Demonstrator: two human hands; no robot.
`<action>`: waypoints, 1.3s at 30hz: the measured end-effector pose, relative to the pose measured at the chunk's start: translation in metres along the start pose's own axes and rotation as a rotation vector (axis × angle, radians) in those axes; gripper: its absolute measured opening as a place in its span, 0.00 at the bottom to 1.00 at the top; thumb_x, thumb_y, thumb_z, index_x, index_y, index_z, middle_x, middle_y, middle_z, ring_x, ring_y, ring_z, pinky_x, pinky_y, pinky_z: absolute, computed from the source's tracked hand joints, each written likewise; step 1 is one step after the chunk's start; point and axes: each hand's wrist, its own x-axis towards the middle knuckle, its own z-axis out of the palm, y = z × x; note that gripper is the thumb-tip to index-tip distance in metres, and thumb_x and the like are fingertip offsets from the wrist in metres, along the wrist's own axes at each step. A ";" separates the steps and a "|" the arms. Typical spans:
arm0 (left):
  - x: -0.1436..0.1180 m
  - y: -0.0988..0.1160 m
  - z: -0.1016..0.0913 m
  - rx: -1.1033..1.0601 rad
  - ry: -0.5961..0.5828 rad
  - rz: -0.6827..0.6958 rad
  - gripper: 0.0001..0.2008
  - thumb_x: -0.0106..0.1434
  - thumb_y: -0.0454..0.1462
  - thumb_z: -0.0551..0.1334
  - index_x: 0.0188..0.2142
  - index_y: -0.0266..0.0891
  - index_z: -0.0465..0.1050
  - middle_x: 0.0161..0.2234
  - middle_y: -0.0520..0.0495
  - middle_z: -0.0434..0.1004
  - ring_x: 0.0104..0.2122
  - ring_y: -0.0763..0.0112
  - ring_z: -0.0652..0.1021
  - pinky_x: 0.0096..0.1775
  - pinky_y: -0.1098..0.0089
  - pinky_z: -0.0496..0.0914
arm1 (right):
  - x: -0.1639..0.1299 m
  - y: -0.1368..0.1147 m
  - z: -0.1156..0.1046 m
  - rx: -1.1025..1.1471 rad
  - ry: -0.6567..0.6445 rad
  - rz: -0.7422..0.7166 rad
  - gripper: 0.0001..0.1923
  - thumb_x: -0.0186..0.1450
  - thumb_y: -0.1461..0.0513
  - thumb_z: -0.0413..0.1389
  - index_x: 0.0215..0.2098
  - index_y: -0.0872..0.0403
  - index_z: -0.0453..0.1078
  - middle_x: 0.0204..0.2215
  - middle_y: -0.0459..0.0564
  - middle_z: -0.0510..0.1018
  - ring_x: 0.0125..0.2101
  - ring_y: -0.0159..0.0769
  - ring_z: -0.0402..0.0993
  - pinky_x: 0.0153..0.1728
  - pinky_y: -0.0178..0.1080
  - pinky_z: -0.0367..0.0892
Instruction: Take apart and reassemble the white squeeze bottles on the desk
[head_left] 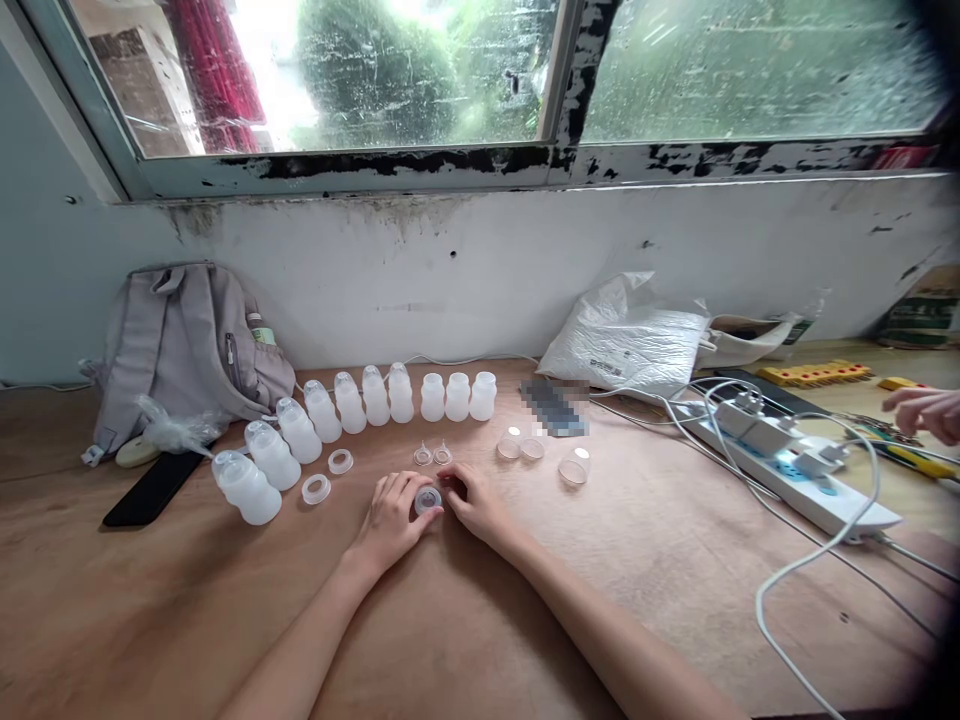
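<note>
My left hand (pixel 395 512) is closed around a translucent bottle collar ring (pixel 427 500) on the table, with the thumb at its near side. Just to the right, my right hand (pixel 478 505) has curled fingers, their tips close to the ring; anything between them is too small to make out. Beyond my hands lie two clear bottle nipples (pixel 433 454). Two loose collar rings (pixel 316 489) rest on the left. Several capped white baby bottles (pixel 298 430) stand in a curved row, followed by three open bottles (pixel 457 397). Three clear caps (pixel 574 467) sit to the right.
A grey backpack (pixel 187 340) and a black phone (pixel 154 490) are at the left. On the right are a white plastic package (pixel 626 335), a power strip (pixel 795 470) with trailing cables, and another person's hand (pixel 930 412) near tools. A wall and window stand behind the table.
</note>
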 end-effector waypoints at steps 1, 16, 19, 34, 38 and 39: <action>0.000 0.001 -0.001 -0.030 0.012 -0.016 0.08 0.58 0.40 0.55 0.37 0.41 0.68 0.36 0.48 0.71 0.38 0.65 0.69 0.42 0.64 0.61 | 0.000 0.000 -0.001 0.002 -0.003 -0.002 0.16 0.50 0.73 0.47 0.33 0.54 0.66 0.31 0.48 0.73 0.34 0.36 0.68 0.38 0.39 0.62; 0.002 0.012 0.006 -0.772 0.063 -0.440 0.14 0.61 0.44 0.49 0.42 0.40 0.64 0.27 0.49 0.75 0.26 0.70 0.75 0.30 0.71 0.68 | -0.005 -0.019 0.008 0.052 0.097 0.075 0.03 0.54 0.66 0.50 0.24 0.54 0.58 0.19 0.41 0.64 0.20 0.28 0.59 0.23 0.31 0.57; -0.001 0.015 0.005 -0.686 0.003 -0.362 0.14 0.60 0.42 0.51 0.43 0.41 0.66 0.35 0.47 0.76 0.31 0.69 0.76 0.36 0.70 0.69 | -0.003 -0.017 0.005 0.091 0.107 0.161 0.05 0.54 0.64 0.51 0.22 0.54 0.58 0.18 0.41 0.64 0.20 0.28 0.59 0.22 0.31 0.56; -0.005 0.021 0.007 -0.256 0.040 -0.238 0.15 0.58 0.37 0.52 0.46 0.43 0.64 0.34 0.50 0.77 0.31 0.68 0.77 0.35 0.71 0.69 | -0.001 -0.011 0.012 0.098 0.128 0.230 0.07 0.51 0.65 0.50 0.20 0.53 0.54 0.17 0.39 0.62 0.20 0.28 0.58 0.21 0.31 0.53; -0.004 0.024 0.005 -0.389 0.051 -0.275 0.13 0.58 0.39 0.53 0.43 0.44 0.65 0.33 0.50 0.77 0.31 0.69 0.77 0.35 0.71 0.69 | -0.001 -0.008 0.013 0.079 0.141 0.187 0.06 0.52 0.64 0.49 0.20 0.53 0.54 0.16 0.39 0.61 0.19 0.28 0.58 0.21 0.31 0.53; -0.003 0.024 0.005 -0.469 0.048 -0.305 0.13 0.59 0.41 0.52 0.43 0.43 0.65 0.32 0.50 0.77 0.30 0.69 0.77 0.34 0.71 0.69 | -0.001 -0.008 0.013 0.077 0.147 0.173 0.05 0.52 0.64 0.49 0.21 0.53 0.55 0.17 0.39 0.62 0.19 0.28 0.58 0.21 0.31 0.54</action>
